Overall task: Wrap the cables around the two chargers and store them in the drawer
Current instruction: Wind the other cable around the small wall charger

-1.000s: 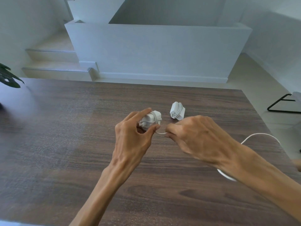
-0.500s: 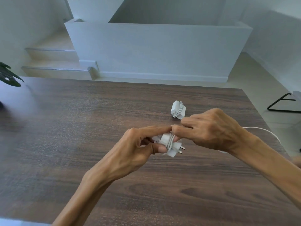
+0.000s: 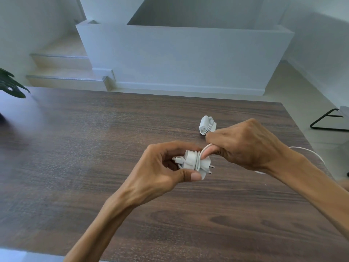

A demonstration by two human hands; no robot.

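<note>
My left hand grips a white charger above the dark wooden table, its metal prongs pointing right. A few turns of white cable lie around the charger's body. My right hand pinches that cable just above the charger, thumb pressed against it. The loose rest of the cable loops out behind my right wrist near the table's right edge. A second white charger, with its cable wound around it, lies on the table just beyond my right hand. No drawer is in view.
A green plant leaf reaches in at the left edge. Beyond the table stand a white half wall and steps. A black metal frame stands on the floor to the right.
Both hands drew the charger nearer to me and lower. My right hand carried the cable over the charger, adding a turn. The loose loop at the right grew shorter.
</note>
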